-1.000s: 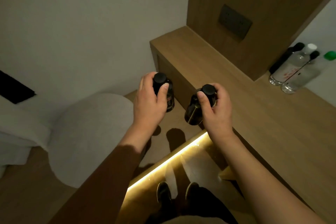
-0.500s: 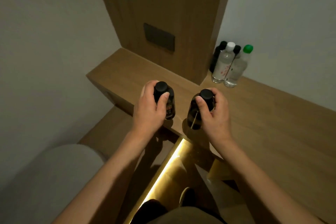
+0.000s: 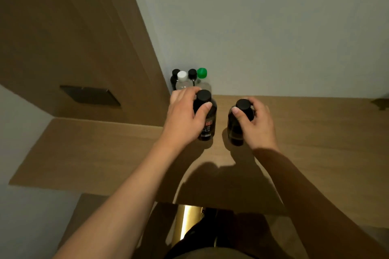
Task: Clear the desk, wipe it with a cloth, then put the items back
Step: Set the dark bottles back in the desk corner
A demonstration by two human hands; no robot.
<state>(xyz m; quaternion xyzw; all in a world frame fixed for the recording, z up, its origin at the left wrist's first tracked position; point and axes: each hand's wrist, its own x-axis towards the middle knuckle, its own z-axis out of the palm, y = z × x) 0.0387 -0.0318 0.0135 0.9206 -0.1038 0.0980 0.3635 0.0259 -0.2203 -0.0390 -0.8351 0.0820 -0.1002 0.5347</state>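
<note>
**Two dark bottles held over the wooden desk**

Both hands are out over the light brown wooden desk point(image 3: 315, 132). The left hand point(image 3: 185, 120) is wrapped around a dark plastic bottle with a black screw cap and a printed label point(image 3: 207, 121), thumb pressed on its shoulder; the fingers on the far side are hidden behind the bottle. The right hand point(image 3: 257, 125) grips a second dark bottle with a black cap point(image 3: 236, 130), fingers curled round the neck; its label cannot be seen. Both bottles are upright, near each other but apart. Whether their bases touch the desk or hang just above it is hard to say, as shadow pools under them.

Behind the left hand, in the corner where the tall wooden panel point(image 3: 73, 38) meets the pale wall point(image 3: 273, 27), stands a cluster: a clear bottle with a white cap point(image 3: 182, 79), a clear bottle with a green cap point(image 3: 202, 75), and two black-capped dark bottles point(image 3: 174, 78). Their lower halves are blocked by the hand. A dark rectangular plate point(image 3: 90, 95) sits on the panel, blurred. A dark shape at the desk's far right edge is cut off.
</note>
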